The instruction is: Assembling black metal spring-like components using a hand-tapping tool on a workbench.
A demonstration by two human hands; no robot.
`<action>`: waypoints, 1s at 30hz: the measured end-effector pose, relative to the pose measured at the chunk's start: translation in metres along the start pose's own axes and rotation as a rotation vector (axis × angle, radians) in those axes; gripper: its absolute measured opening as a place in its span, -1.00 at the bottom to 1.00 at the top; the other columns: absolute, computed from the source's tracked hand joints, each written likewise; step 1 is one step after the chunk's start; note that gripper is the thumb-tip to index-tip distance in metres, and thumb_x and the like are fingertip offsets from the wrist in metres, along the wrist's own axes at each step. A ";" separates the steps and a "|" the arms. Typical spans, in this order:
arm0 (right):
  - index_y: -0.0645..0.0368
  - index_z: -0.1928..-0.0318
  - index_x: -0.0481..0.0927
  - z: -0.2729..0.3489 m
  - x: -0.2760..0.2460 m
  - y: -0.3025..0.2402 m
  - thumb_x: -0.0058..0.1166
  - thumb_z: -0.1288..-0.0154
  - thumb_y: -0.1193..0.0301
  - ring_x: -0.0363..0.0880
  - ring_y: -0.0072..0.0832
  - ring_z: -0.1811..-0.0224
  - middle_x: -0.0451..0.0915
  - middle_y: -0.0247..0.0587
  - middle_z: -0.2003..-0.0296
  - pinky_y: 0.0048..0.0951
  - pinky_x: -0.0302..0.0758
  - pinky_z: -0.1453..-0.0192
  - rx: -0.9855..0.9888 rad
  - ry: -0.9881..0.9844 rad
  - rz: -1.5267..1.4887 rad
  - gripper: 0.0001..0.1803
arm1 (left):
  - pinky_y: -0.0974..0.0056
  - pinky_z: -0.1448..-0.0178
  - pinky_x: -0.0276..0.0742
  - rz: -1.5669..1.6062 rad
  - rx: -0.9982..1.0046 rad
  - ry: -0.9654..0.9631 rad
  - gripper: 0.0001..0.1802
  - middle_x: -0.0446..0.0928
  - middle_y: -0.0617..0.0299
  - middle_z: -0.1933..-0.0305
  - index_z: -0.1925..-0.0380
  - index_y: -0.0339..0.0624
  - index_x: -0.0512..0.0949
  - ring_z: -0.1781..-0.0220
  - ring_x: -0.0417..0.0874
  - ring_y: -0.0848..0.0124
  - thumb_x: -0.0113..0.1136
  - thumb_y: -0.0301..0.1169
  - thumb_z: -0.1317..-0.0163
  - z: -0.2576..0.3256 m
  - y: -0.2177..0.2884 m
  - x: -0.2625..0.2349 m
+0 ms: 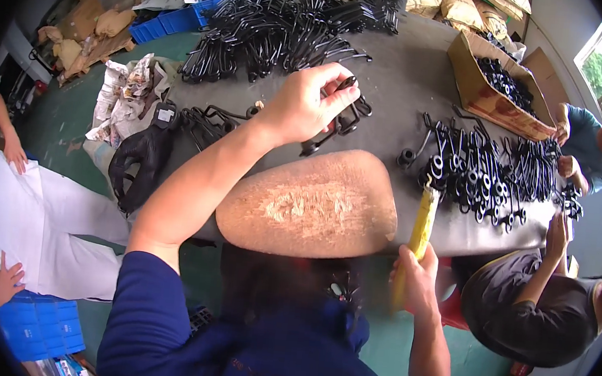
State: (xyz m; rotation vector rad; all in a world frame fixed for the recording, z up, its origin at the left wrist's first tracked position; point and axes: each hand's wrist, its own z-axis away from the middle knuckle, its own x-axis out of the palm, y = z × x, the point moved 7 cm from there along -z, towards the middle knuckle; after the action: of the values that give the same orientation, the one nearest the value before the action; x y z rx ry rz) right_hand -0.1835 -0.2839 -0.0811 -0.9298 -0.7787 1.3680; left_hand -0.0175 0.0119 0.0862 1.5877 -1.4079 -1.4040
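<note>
My left hand (312, 106) is raised above the far edge of a worn wooden board (306, 207), its fingers closed on a black bent metal rod (346, 83). Just beyond and below that hand hang or lie more black metal parts (343, 123); whether they join the held rod is unclear. To the right of the board, my right hand (417, 275) grips a yellow stick-shaped tool (424, 221) with a frayed, pale upper end. Its lower end is blurred. The board is rounded, with a rough, chipped middle, and sits in front of me at the table's near edge.
Black rods pile up at the far side (280, 30); ring-ended rods (473, 168) lie on the right of the grey table (414, 68). A cardboard box (497, 105) holds black parts. Black gloves (147, 148) lie left. Other people sit right and stand left.
</note>
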 end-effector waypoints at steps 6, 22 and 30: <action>0.28 0.07 0.37 0.067 0.038 -0.081 0.01 -0.31 0.53 0.51 -0.54 0.56 0.51 -0.25 0.49 -0.49 0.49 0.43 -0.262 -0.076 -0.114 -0.79 | 0.50 0.48 0.51 0.122 -0.053 -0.164 -0.89 0.50 0.35 0.44 0.18 -0.27 0.53 0.52 0.56 0.64 0.13 -0.47 -0.37 0.093 0.003 0.015; 0.28 0.22 0.46 0.142 0.119 -0.110 0.20 -0.23 0.31 0.57 -0.47 0.48 0.55 -0.21 0.45 -0.47 0.53 0.39 -0.622 -0.208 0.048 -0.70 | 0.37 0.39 0.44 -0.172 0.116 -0.118 -0.86 0.60 0.18 0.55 0.36 -0.31 0.63 0.54 0.49 0.57 0.29 -0.43 -0.19 0.111 0.006 -0.015; 0.29 0.04 0.43 0.121 0.152 -0.008 0.23 -0.24 0.21 0.60 -0.41 0.38 0.58 -0.12 0.43 -0.30 0.55 0.28 0.151 -0.534 0.570 -0.53 | 0.17 0.43 0.36 -0.121 0.135 -0.060 -0.76 0.47 -0.01 0.65 0.64 -0.31 0.50 0.64 0.46 0.28 0.23 -0.39 -0.10 0.110 0.001 -0.015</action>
State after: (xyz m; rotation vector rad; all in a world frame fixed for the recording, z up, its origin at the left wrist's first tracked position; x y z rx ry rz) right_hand -0.2773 -0.1208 -0.0298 -0.6927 -0.8182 2.1995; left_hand -0.1197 0.0482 0.0616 1.7550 -1.4909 -1.4630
